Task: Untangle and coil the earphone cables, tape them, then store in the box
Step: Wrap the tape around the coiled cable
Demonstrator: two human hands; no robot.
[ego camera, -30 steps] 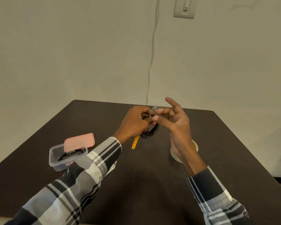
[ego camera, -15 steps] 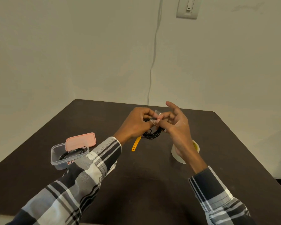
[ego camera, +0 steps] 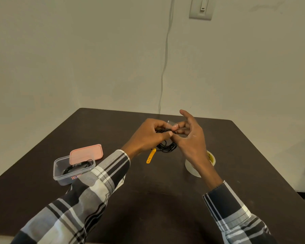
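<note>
Nearest on the dark bench [ego camera: 148, 208], a clear plastic box [ego camera: 60, 175] held one coiled black cable [ego camera: 77, 167], its pink lid [ego camera: 86, 154] leaning on the rim. A tape roll [ego camera: 192, 169] stood behind the right wrist. Above the bench, the left hand [ego camera: 148, 136] gripped a coiled black earphone cable [ego camera: 166, 147]; the right hand [ego camera: 192, 138] pinched a clear tape strip [ego camera: 171, 123] against it, remaining fingers spread. A yellow strap [ego camera: 151, 155] lay below.

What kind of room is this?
Probably a plain room in a home or office: a dark table pushed into a bare wall corner, a light switch above, and a thin cord hanging down the wall.
</note>
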